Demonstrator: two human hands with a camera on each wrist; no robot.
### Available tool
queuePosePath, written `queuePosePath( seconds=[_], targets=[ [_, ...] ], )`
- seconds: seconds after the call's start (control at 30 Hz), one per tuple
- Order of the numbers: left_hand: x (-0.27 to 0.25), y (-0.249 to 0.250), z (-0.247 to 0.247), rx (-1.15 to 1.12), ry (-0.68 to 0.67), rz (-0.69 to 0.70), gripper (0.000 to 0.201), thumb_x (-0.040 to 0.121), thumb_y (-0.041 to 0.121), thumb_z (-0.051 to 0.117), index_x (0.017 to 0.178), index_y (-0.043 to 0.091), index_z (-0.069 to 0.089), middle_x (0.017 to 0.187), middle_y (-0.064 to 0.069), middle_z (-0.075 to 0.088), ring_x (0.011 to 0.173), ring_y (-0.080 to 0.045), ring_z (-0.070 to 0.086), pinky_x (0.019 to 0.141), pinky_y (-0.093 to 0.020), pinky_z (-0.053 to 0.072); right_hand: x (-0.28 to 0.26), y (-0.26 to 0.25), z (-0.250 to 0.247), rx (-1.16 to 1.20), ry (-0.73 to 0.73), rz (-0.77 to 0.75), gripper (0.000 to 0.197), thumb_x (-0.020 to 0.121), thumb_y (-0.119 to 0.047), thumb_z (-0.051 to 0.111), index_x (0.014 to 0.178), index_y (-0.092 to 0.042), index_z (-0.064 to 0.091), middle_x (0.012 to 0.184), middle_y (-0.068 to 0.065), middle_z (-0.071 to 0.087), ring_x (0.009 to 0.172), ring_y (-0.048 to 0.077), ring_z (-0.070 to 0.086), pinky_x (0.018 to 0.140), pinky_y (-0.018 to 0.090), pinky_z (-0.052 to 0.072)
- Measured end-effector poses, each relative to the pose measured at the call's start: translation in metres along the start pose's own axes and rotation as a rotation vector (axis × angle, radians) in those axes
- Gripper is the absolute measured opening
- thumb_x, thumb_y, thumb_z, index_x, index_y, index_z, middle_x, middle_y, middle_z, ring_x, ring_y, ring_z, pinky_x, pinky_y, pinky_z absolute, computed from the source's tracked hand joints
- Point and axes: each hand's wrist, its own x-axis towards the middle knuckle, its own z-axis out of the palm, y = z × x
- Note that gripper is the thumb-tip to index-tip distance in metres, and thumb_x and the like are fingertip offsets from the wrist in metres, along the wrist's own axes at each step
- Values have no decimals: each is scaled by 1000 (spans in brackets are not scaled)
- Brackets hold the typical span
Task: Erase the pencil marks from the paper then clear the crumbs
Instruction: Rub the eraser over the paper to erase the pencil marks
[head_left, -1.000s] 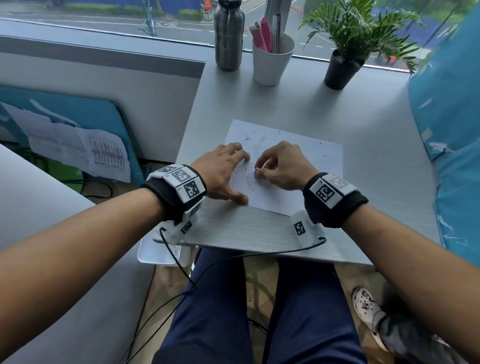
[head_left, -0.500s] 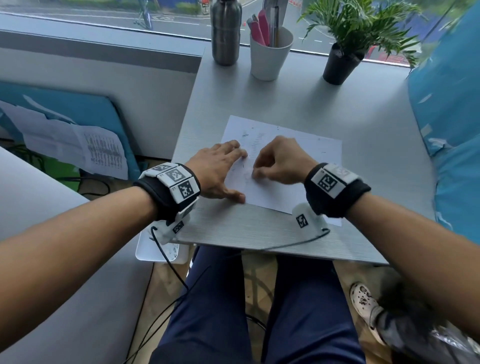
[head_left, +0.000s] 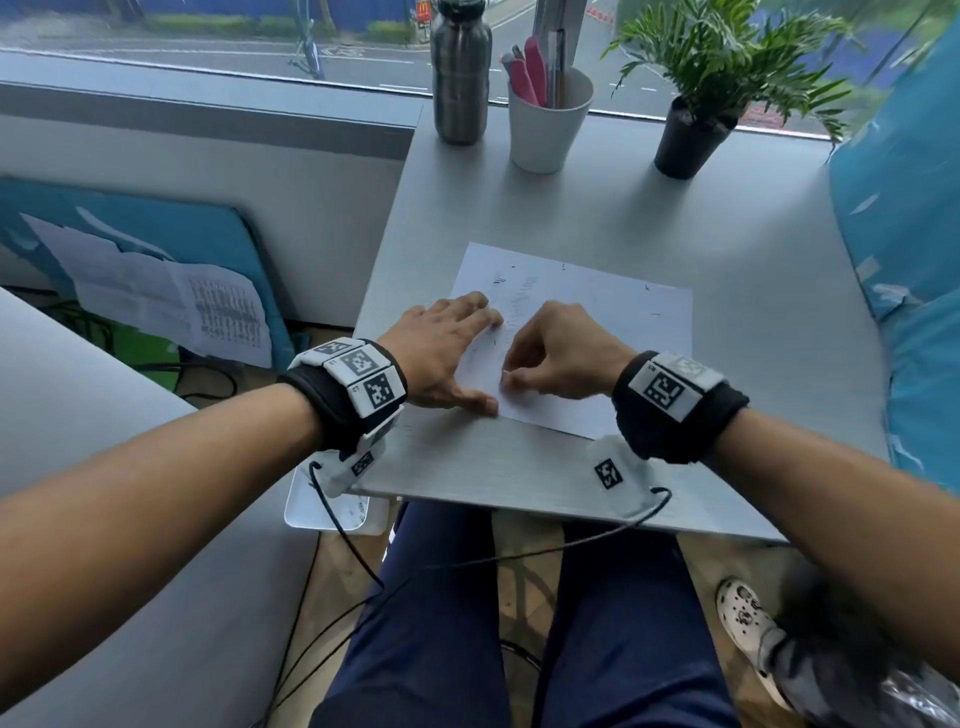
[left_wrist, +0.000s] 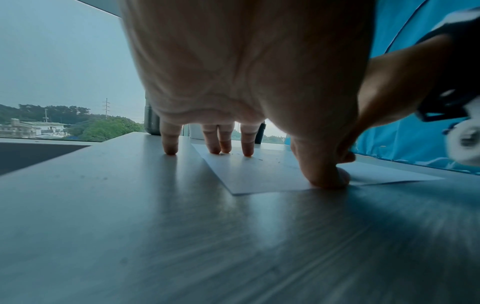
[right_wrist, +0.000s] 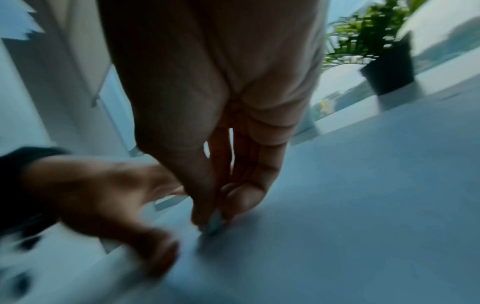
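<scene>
A white sheet of paper (head_left: 597, 332) with faint pencil marks and small dark crumbs lies on the grey table (head_left: 519, 467). My left hand (head_left: 447, 353) lies flat with spread fingers on the sheet's left edge, thumb pressing near the front corner (left_wrist: 327, 176). My right hand (head_left: 550, 358) pinches a small pale eraser (right_wrist: 214, 223) between thumb and fingertips and presses its tip on the paper (right_wrist: 337, 205), close to the left thumb. The right wrist view is blurred by motion.
At the table's far edge stand a steel bottle (head_left: 460, 73), a white cup with pens (head_left: 548, 122) and a potted plant (head_left: 696, 135). A blue cushion (head_left: 904, 249) borders the right side. Printed papers (head_left: 171, 306) lean below on the left.
The right hand with the eraser has slid down the sheet toward the front edge and the left thumb. The left hand stays pressed on the paper.
</scene>
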Motion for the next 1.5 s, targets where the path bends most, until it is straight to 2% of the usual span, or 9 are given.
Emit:
queuePosePath(
  seconds=[0.37, 0.53, 0.67, 0.83, 0.97, 1.1, 1.2, 1.33, 1.5],
  targets=[
    [0, 3, -2, 27, -17, -18, 106, 66, 80, 63, 150, 31, 20, 162, 3, 10, 145, -25, 24, 116, -57, 17, 22, 14, -18, -5, 139, 92, 8, 74, -22, 78, 80, -17, 80, 61, -10, 64, 53, -2, 55, 59, 11, 41],
    [-1, 1, 0, 7, -10, -13, 108, 66, 81, 62, 151, 31, 19, 163, 2, 8, 146, -25, 21, 117, -57, 15, -1, -7, 8, -30, -8, -34, 8, 73, -20, 74, 76, -15, 79, 68, -3, 71, 60, 8, 61, 60, 18, 49],
    [1, 1, 0, 21, -13, -14, 106, 67, 82, 60, 151, 32, 18, 163, 2, 8, 146, -26, 22, 117, -57, 15, 20, 14, -17, 8, 149, 124, 12, 73, -24, 78, 80, -15, 80, 69, -4, 72, 57, 2, 59, 70, 22, 55],
    [0, -2, 3, 1, -3, -5, 109, 64, 84, 59, 151, 33, 18, 163, 3, 8, 146, -25, 21, 116, -57, 16, -1, -7, 5, -20, -17, -6, 9, 75, -20, 74, 79, -14, 79, 71, -1, 73, 62, 6, 60, 58, 11, 46],
    [1, 1, 1, 19, -13, -10, 107, 66, 82, 61, 151, 32, 19, 162, 3, 8, 145, -26, 22, 116, -57, 15, 19, 12, -17, 23, 162, 130, 11, 74, -21, 76, 80, -13, 80, 71, -1, 73, 61, 7, 61, 70, 23, 55],
    [2, -1, 0, 21, -6, 1, 111, 62, 85, 60, 150, 31, 19, 160, 3, 11, 144, -26, 23, 116, -57, 16, -3, -11, 8, -5, -6, -22, 8, 74, -19, 75, 77, -12, 79, 68, -1, 72, 61, 5, 63, 58, 14, 49],
    [3, 0, -1, 15, -15, -10, 111, 64, 83, 61, 151, 31, 18, 161, 3, 9, 146, -25, 20, 118, -57, 11, 15, 6, -13, 30, 94, 116, 10, 73, -22, 78, 80, -14, 80, 64, -6, 69, 49, -8, 57, 58, 13, 49],
    [2, 0, 1, 8, -22, -9, 112, 65, 84, 59, 153, 30, 15, 163, 2, 6, 148, -25, 16, 119, -58, 8, 10, -5, -1, -17, 56, 35, 10, 74, -19, 75, 76, -10, 78, 71, 3, 73, 63, 11, 66, 65, 24, 56],
    [2, -1, 1, -23, -31, -14, 111, 67, 82, 59, 154, 32, 12, 165, 4, 0, 151, -20, 8, 120, -55, 5, 23, 11, -22, 28, 100, 138, 11, 72, -23, 80, 79, -15, 80, 69, 0, 74, 50, -1, 59, 65, 23, 57]
  ],
)
